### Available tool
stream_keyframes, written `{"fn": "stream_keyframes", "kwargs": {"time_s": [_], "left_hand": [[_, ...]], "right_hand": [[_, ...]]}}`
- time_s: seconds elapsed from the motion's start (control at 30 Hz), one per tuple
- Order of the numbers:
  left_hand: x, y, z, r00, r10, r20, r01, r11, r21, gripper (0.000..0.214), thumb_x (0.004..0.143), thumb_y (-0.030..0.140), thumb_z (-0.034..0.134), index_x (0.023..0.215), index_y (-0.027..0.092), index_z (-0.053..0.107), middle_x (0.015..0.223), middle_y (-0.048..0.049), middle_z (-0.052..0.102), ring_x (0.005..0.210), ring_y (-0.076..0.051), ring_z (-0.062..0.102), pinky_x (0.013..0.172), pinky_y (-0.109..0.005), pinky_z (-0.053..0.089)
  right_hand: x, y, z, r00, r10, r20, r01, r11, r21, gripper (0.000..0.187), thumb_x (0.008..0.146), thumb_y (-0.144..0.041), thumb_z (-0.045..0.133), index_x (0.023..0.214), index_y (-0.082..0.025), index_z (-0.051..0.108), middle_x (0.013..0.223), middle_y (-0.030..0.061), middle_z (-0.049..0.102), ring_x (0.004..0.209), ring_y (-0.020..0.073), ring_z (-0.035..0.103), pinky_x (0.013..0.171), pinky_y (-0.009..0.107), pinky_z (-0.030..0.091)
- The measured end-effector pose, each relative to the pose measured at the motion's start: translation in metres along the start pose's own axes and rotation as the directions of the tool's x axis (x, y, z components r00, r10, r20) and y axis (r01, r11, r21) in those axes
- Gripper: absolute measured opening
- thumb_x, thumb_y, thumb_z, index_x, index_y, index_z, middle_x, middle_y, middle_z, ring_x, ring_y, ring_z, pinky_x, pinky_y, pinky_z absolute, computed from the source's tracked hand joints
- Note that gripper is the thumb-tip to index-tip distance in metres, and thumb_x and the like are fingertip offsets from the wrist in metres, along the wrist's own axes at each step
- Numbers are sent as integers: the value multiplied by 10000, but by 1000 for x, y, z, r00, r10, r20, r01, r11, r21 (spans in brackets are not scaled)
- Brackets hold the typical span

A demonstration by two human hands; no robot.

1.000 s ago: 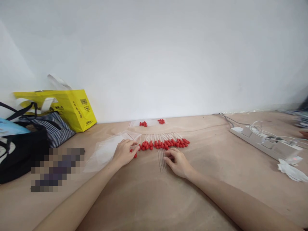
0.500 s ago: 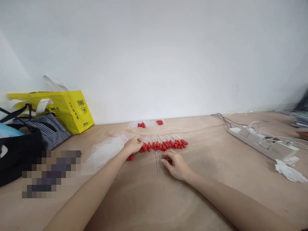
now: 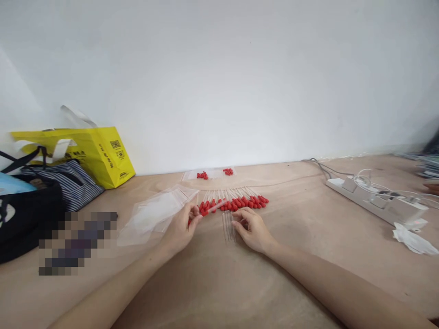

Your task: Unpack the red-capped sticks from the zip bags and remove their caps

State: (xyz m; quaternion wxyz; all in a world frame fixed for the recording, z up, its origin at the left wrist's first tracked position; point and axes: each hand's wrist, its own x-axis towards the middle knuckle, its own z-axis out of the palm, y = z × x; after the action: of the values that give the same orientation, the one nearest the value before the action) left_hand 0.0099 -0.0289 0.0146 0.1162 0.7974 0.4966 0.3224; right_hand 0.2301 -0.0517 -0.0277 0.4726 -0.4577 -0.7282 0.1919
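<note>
Worn head camera (single view) faces forward, down — near the hands (image 3: 252, 230).

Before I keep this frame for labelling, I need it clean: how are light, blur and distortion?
Head view: soft even light, faint shadows, no glare; the dropper in the left hand is slightly smeared; clear tubes by the right hand nearly vanish against the table; a mosaic patch hides something at left; edges bend, wide-angle.

Small packing workshop; plywood bench (image 3: 219, 283), droppers (image 3: 240, 202) w/ poly bags (image 3: 151, 217), pwr strip (image 3: 377, 201).
</note>
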Motion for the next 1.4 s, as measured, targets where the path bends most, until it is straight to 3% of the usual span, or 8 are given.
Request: {"fn": "stream_keyframes", "kwargs": {"time_s": [0.13, 0.3, 0.4, 0.53, 0.77, 0.97, 1.17, 1.4], "left_hand": [[-21, 2, 13, 992, 122, 16, -122, 992, 15, 57, 804, 224, 403, 756, 198, 422, 721, 7, 541, 660, -134, 540, 608, -260, 434], [-24, 3, 24, 970, 244, 8, -244, 967, 76, 79, 820, 206, 371, 753, 197, 411, 712, 1, 509, 650, -136, 518, 594, -257, 426], [-24, 3, 28, 960, 280, -3, -278, 956, 90, 86, 828, 201, 358, 759, 199, 409, 714, 2, 499, 647, -133, 511, 595, -252, 425], [-26, 5, 30, 931, 362, -34, -357, 929, 100, 116, 843, 195, 343, 755, 196, 419, 709, -1, 487, 657, -130, 508, 611, -244, 429], [-27, 9, 30, 881, 469, -63, -458, 879, 131, 142, 854, 191, 359, 773, 183, 476, 752, -27, 538, 700, -130, 541, 644, -241, 455], [-21, 5, 39, 833, 550, -55, -527, 820, 220, 237, 867, 224, 386, 1049, 187, 533, 975, -66, 631, 904, -174, 583, 836, -350, 450], [-17, 6, 45, 787, 612, -77, -568, 768, 297, 229, 862, 168, 385, 973, 167, 585, 949, -63, 670, 950, -192, 593, 913, -453, 392], [-19, 13, 37, 761, 646, -60, -594, 731, 337, 205, 851, 146, 400, 848, 171, 604, 901, -45, 682, 951, -206, 593, 947, -490, 332]], "right_hand": [[0, 2, -4, 984, -143, -106, 130, 985, -117, 259, 743, -213, 517, 1002, -205, 519, 934, 75, 531, 821, 181, 521, 711, 324, 462], [2, 3, -10, 932, -307, -194, 230, 912, -339, 444, 705, -299, 585, 1116, -182, 462, 1039, 111, 524, 988, 248, 467, 845, 404, 384], [2, 2, -11, 929, -364, -74, 294, 842, -452, 448, 723, -344, 581, 1142, -219, 488, 1043, 86, 557, 980, 245, 479, 893, 427, 317], [1, -3, -9, 914, -394, 94, 389, 789, -476, 330, 765, -374, 554, 1085, -293, 552, 998, 27, 620, 991, 225, 487, 964, 457, 187], [0, -5, -1, 913, -384, 138, 404, 807, -431, 204, 834, -273, 467, 969, -325, 610, 760, -13, 676, 928, 191, 538, 958, 485, 182], [-1, -2, 0, 905, -414, 98, 419, 828, -373, 218, 824, -240, 475, 964, -336, 612, 697, -17, 675, 904, 185, 563, 973, 501, 174], [-1, -3, 3, 891, -424, 160, 446, 758, -477, 223, 836, -308, 468, 1026, -321, 583, 767, -5, 691, 961, 198, 554, 997, 528, 101], [-4, -7, 2, 858, -470, 206, 506, 705, -498, 245, 851, -177, 404, 885, -298, 614, 736, -7, 685, 999, 174, 548, 1006, 531, 48]]}}
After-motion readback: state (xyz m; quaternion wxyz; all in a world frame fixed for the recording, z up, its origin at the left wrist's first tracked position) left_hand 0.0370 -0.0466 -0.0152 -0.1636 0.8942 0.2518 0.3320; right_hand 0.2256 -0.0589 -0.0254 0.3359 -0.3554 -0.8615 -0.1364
